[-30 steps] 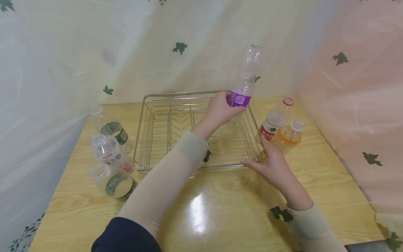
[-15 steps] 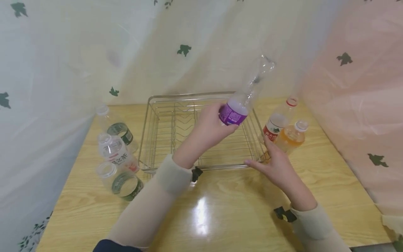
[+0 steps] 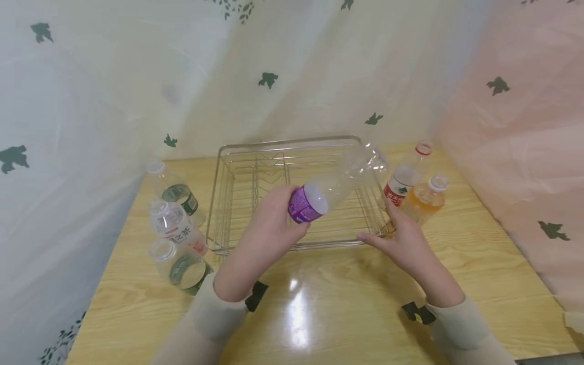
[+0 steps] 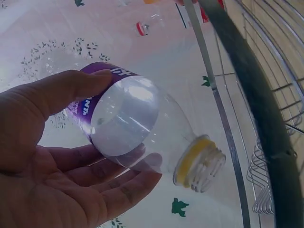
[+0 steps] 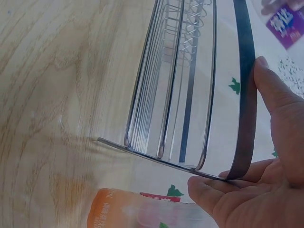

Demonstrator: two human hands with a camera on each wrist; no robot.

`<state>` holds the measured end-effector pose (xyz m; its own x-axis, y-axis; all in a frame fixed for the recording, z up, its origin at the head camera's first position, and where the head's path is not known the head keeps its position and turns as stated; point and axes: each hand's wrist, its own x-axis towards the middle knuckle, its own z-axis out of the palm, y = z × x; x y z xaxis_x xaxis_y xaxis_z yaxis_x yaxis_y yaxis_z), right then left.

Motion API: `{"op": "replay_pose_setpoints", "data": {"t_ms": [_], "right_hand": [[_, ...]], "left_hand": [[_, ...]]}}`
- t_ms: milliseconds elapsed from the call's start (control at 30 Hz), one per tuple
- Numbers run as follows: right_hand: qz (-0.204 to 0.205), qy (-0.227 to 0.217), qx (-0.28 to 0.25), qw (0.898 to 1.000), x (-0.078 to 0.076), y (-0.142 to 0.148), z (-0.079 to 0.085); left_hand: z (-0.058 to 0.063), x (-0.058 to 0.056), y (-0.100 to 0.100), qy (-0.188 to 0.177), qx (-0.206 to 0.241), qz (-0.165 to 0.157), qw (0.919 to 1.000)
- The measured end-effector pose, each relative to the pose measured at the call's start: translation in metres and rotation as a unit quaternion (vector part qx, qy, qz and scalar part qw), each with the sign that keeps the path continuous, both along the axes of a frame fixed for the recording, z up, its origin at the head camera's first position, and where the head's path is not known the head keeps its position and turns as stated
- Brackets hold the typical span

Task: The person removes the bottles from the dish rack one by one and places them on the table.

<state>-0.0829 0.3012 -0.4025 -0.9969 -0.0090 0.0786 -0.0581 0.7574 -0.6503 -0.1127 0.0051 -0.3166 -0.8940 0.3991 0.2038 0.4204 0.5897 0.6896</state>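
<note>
Clear plastic bottle with a purple label (image 3: 329, 191) is in our left hand (image 3: 269, 234), tipped nearly flat, base toward us, neck pointing away over the wire rack (image 3: 228, 167). Left wrist view shows thumb on top of the label and fingers (image 4: 109, 190) curled under the base end; the bottle has no cap, and a yellowish ring sits at its mouth. It's in the air above the rack's front right part, not touching the wires as far as we can tell.

Our right hand (image 3: 406, 243) sits at the rack's front right corner, fingers straight and relaxed, thumb along the front rim, fingertips against the corner. Nothing is gripped.

Just right of that corner stand a red-label bottle (image 3: 401, 182) and an orange-drink bottle (image 3: 424, 200), touching each other. Left of the rack are three more clear bottles (image 3: 175, 230), close together. All of it sits on a light wood table (image 3: 347, 314). Leaf-print plastic sheeting (image 3: 137, 76) hangs behind and on both sides.
</note>
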Motion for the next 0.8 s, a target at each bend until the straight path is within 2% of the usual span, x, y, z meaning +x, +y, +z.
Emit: {"op": "replay_pose_setpoints", "data": {"t_ms": [233,400,567,700,800], "right_hand": [[-0.005,0.027,-0.006,1.000,0.000,-0.001,-0.002],[-0.014,0.051,-0.010,0.999,0.009,-0.005,0.000],[-0.012,0.083,0.004,0.996,0.020,-0.014,0.010],[-0.002,0.150,0.006,0.989,0.026,-0.020,0.022],[0.022,0.224,-0.002,0.974,0.029,-0.024,0.037]], "left_hand": [[-0.008,0.007,-0.011,0.024,-0.034,0.010,0.9991],[-0.010,0.013,-0.015,0.024,-0.057,0.015,0.9979],[-0.011,0.020,-0.018,0.033,-0.065,0.019,0.9972],[-0.010,0.024,-0.020,0.055,-0.071,0.018,0.9958],[-0.007,0.026,-0.023,0.077,-0.076,0.018,0.9940]]}}
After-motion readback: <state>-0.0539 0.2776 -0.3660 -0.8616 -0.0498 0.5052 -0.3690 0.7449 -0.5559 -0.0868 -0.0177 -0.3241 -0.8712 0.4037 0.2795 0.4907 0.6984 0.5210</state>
